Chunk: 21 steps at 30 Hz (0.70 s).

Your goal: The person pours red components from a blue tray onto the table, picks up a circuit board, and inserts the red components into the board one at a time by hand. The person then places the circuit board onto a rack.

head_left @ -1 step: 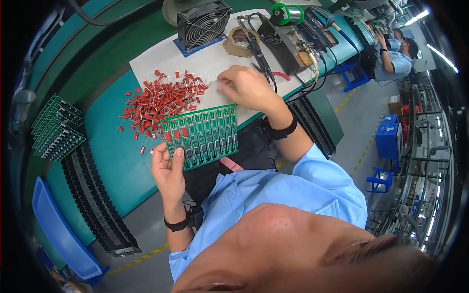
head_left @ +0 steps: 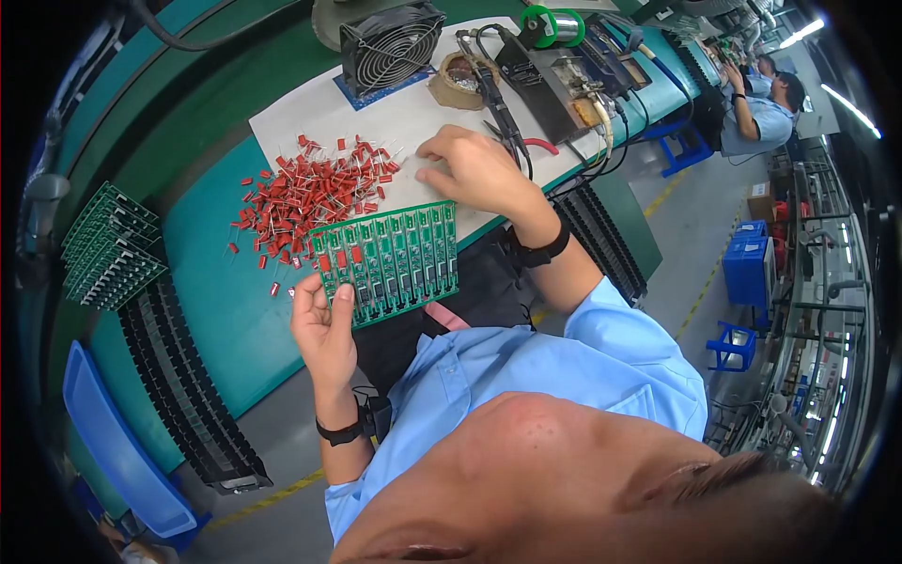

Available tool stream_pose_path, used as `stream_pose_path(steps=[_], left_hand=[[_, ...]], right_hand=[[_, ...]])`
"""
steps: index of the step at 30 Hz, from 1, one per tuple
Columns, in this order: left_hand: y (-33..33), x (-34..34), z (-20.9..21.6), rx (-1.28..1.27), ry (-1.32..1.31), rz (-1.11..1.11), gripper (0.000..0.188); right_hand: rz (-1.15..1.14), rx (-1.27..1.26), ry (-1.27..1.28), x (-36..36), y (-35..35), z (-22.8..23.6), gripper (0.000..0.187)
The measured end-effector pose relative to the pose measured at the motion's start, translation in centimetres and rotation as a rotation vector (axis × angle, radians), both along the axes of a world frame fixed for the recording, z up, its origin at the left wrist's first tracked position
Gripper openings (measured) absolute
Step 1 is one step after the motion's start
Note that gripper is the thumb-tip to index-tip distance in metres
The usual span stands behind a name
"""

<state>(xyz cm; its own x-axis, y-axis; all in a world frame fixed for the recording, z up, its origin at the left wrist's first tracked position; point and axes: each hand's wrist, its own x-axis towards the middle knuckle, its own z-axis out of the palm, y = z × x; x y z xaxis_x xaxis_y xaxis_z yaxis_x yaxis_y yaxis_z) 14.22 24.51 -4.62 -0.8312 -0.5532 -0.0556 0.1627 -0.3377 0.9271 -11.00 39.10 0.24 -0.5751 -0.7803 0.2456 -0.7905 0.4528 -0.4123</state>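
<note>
My left hand (head_left: 324, 324) grips a green circuit board panel (head_left: 404, 258) by its left end, thumb on top. The panel is divided into several narrow strips, and a few red capacitors (head_left: 340, 258) sit on the leftmost ones. Just beyond the panel lies a loose heap of red capacitors (head_left: 315, 193) with thin wire leads. My right hand (head_left: 470, 169) hovers by the heap's right side, fingers curled and thumb apart from the forefinger. Nothing shows between those fingertips.
A black fan (head_left: 390, 52) stands at the back, beside a solder spool (head_left: 554, 26) and soldering gear (head_left: 545, 89). Stacked green boards (head_left: 113, 249) and a blue tray (head_left: 122, 442) are at left. Black slotted racks (head_left: 188, 385) flank me. A co-worker (head_left: 761, 113) is far right.
</note>
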Motion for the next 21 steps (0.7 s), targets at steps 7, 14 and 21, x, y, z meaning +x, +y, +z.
stream_pose_path(steps=[7,14,21], left_hand=[[-0.1,-0.3,0.1,0.003,0.012,0.014,0.027],[0.2,-0.4,0.5,0.013,-0.022,0.039,0.026],[0.0,-0.4,-0.1,-0.019,-0.051,0.035,0.026]], right_hand=[[0.105,-0.011,-0.183,-0.3,-1.5,-1.2,0.023],[0.122,-0.189,-0.136,-1.2,-0.3,-1.8,0.017],[0.105,-0.200,-0.089,-1.5,-0.3,-2.3,0.015]])
